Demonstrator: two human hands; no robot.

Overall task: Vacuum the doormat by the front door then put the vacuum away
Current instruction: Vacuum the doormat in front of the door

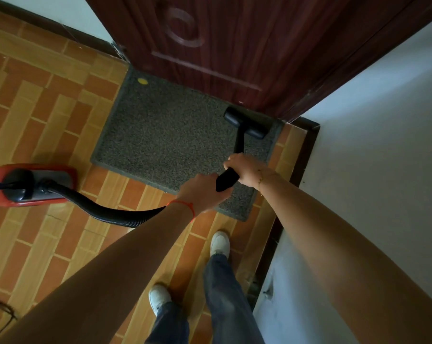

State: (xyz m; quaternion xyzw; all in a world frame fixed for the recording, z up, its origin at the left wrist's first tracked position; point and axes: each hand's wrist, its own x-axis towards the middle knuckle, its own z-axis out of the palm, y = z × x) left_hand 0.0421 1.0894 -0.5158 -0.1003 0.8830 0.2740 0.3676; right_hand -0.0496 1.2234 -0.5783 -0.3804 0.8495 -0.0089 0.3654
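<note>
Two white shoes [220,243] stand on the brick-patterned floor [36,115]. The left hand [200,192] grips the rear of the black wand [239,145]; the right hand [244,167] grips it just ahead. The hose [105,209] runs left to the red vacuum [33,184], beside the doormat [165,135]. The nozzle [246,122] rests on the doormat's far right corner, near the door [234,45]. No legible writing shows.

A speckled grey fibre doormat [167,135] bears one yellow spot [143,81]. The canister vacuum [33,184] is red with a black top, black ribbed hose [105,212] and black floor nozzle [246,126]. Orange and tan brick-pattern floor tiles [48,115]; dark reddish-brown wood-grain door [234,45]; white shoes [220,243]; red string bracelet [185,206].
</note>
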